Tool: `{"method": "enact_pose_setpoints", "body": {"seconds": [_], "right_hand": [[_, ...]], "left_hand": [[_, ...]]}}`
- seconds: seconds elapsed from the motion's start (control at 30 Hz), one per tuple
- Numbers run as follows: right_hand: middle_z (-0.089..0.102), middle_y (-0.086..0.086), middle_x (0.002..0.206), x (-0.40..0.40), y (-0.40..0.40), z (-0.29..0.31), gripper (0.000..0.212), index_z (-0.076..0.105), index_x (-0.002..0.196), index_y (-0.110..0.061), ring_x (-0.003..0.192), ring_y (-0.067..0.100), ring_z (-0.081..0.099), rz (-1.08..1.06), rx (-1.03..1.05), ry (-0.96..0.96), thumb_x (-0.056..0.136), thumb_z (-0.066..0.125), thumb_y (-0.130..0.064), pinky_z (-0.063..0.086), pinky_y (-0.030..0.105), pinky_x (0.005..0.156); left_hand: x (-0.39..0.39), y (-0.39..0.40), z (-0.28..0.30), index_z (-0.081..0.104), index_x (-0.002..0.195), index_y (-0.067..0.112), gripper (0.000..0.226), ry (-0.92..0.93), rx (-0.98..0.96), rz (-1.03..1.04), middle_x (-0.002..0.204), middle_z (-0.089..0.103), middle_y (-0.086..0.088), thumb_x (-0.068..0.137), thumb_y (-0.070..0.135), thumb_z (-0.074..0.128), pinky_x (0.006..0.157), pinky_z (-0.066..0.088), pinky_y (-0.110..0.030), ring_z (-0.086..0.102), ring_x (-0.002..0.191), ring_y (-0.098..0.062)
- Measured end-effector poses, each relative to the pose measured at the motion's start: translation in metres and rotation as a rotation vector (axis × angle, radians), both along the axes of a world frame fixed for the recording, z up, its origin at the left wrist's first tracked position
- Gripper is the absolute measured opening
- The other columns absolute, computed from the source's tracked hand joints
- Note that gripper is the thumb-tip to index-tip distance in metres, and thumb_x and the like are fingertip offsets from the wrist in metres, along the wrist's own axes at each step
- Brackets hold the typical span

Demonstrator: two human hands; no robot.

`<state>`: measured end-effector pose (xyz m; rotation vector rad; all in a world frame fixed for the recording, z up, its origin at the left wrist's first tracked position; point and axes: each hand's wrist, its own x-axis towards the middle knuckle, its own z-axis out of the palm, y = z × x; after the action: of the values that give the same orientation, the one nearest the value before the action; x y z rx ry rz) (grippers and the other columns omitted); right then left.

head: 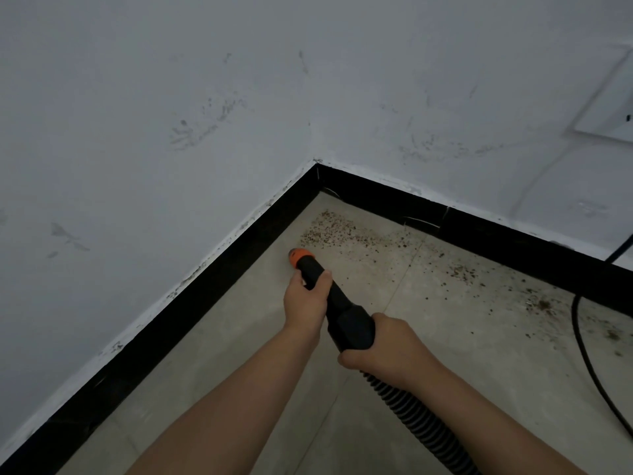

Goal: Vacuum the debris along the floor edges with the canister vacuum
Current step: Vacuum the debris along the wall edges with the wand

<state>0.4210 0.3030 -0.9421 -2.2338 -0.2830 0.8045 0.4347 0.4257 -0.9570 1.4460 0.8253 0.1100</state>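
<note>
Gripping nozzle [337, 296] | both hands | debris [334, 229] ahead | no legible writing

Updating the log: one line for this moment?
nozzle near corner | left hand grips wand | right hand grips handle | debris remains by baseboard

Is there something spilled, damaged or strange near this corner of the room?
Yes. Brown debris lies scattered on the floor along the black skirting, thinning toward the right. The white walls carry dark scuff marks, and the paint edge above the skirting is ragged.
</note>
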Motion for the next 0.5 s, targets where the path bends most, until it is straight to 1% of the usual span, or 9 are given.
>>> {"method": "enact_pose_setpoints", "body": {"seconds": [0.07,0.17,0.2,0.27,0.33,0.5], "right_hand": [[0.051,-0.007,0.077,0.0,-0.01,0.004,0.032,0.041,0.075,-0.023,0.06,0.002,0.048,-0.017,-0.029,-0.017,0.071,0.072,-0.032,0.036,0.012,0.044],[0.052,-0.007,0.075,0.003,-0.025,0.008,0.031,0.043,0.075,-0.023,0.059,0.001,0.048,-0.061,-0.039,-0.024,0.072,0.073,-0.031,0.034,0.007,0.039],[0.052,-0.007,0.075,0.006,-0.028,0.007,0.031,0.043,0.075,-0.023,0.06,0.002,0.049,-0.071,-0.041,-0.023,0.072,0.073,-0.031,0.034,0.008,0.039],[0.055,-0.005,0.078,0.012,-0.033,0.005,0.032,0.044,0.076,-0.023,0.062,0.004,0.052,-0.081,-0.043,-0.012,0.07,0.075,-0.032,0.039,0.011,0.045],[0.056,-0.004,0.079,0.018,-0.035,0.002,0.032,0.046,0.077,-0.022,0.064,0.005,0.054,-0.083,-0.036,0.001,0.069,0.075,-0.031,0.041,0.016,0.049],[0.054,-0.006,0.08,0.024,-0.024,-0.005,0.031,0.046,0.079,-0.022,0.064,0.003,0.051,-0.061,-0.008,0.01,0.069,0.074,-0.031,0.037,0.013,0.046]], "left_hand": [[0.002,-0.008,0.001,0.043,0.135,0.007,0.047,0.002,-0.019,-0.041,0.123,0.056,-0.014,0.092,0.021,0.056,0.094,0.047,-0.033,0.056,0.105,-0.024],[0.011,-0.022,0.003,0.043,0.134,0.005,0.045,-0.004,0.009,-0.101,0.116,0.054,-0.002,0.093,0.02,0.055,0.086,0.045,-0.026,0.053,0.1,-0.017],[0.014,-0.026,0.004,0.042,0.135,0.005,0.046,-0.005,0.018,-0.11,0.116,0.053,-0.002,0.093,0.021,0.054,0.087,0.044,-0.025,0.053,0.102,-0.018],[0.02,-0.032,0.002,0.041,0.136,0.006,0.048,0.004,0.028,-0.114,0.122,0.054,-0.007,0.093,0.022,0.055,0.091,0.044,-0.027,0.054,0.108,-0.022],[0.024,-0.034,0.002,0.04,0.137,0.006,0.049,0.005,0.028,-0.108,0.116,0.053,-0.006,0.093,0.022,0.054,0.089,0.044,-0.026,0.054,0.105,-0.02],[0.028,-0.023,-0.004,0.044,0.133,0.008,0.044,-0.006,0.06,-0.078,0.119,0.056,-0.01,0.093,0.021,0.055,0.089,0.045,-0.027,0.053,0.097,-0.017]]}}
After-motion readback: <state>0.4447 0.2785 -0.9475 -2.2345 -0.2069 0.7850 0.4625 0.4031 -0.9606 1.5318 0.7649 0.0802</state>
